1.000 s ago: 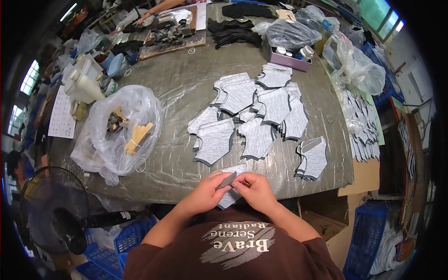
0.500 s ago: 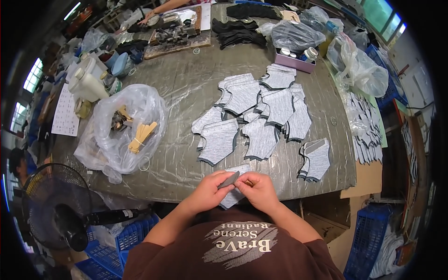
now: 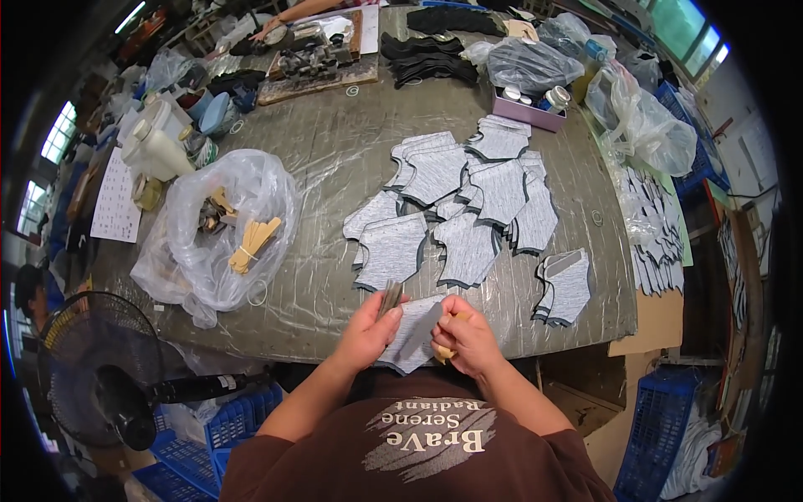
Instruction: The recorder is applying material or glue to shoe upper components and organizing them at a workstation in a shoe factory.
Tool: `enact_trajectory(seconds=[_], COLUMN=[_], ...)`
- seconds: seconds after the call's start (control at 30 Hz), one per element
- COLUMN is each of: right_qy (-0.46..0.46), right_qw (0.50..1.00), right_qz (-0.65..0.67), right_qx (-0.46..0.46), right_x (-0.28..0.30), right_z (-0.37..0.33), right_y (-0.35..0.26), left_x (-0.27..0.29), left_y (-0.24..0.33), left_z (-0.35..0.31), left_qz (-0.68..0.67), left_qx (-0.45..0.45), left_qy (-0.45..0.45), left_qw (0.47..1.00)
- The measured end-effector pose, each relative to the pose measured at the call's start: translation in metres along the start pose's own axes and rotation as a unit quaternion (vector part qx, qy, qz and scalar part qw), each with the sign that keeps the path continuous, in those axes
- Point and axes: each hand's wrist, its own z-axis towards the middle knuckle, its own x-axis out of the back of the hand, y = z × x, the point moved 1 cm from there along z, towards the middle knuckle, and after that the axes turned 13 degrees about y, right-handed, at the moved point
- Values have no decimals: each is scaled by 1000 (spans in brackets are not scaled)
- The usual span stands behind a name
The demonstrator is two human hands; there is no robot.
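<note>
At the table's near edge my left hand [image 3: 366,333] is closed round a small stack of thin grey strips [image 3: 391,296], held upright. My right hand [image 3: 470,341] pinches one flat grey strip [image 3: 427,331], which slants down to the left. A tan piece [image 3: 443,352] also pokes out of the right fist; its kind is hard to tell. Beneath and between the hands lies a heather-grey cut fabric piece [image 3: 408,352]. Ahead are several stacks of similar dark-backed pieces [image 3: 391,251]. Off to the right, another stack [image 3: 566,289] has a grey strip [image 3: 564,264] lying on it.
On the left sits an open clear plastic bag [image 3: 171,251] holding a bundle of tan strips [image 3: 255,244]. A black fan [image 3: 113,376] stands beside the table [image 3: 318,197]. A purple box [image 3: 527,112] with bottles is at the back right. Another person's arm [image 3: 293,12] reaches in far off.
My hands have moved apart. The left has tipped its grey strips upright, and the right has drawn one strip away, over the fabric piece.
</note>
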Motion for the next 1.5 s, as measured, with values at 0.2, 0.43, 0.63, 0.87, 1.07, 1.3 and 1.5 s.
enact_trajectory(seconds=[0.2,0.43,0.63,0.87,1.07,1.3,1.5], right_qy=[-68,28,-41,81,55,41,34], right_qw=[992,998,988,980,628,522,518], right_qz=[-96,-40,-143,118,-611,-704,-707], right_qx=[-42,42,-50,138,478,481,481], right_x=[6,8,4,43,24,25,26], right_z=[-1,8,2,16,-4,-5,-4], right_y=[15,0,8,-26,-12,-2,-1], left_x=[-16,-6,-18,13,18,13,9], left_y=[35,26,36,19,20,18,21], left_z=[-5,-12,-9,-6,6,13,15], left_qz=[430,378,416,337,253,354,363], left_qx=[-393,-384,-391,-320,-91,-78,-75], left_qy=[-131,-53,-131,71,152,140,134], left_qw=[802,841,810,882,951,921,919])
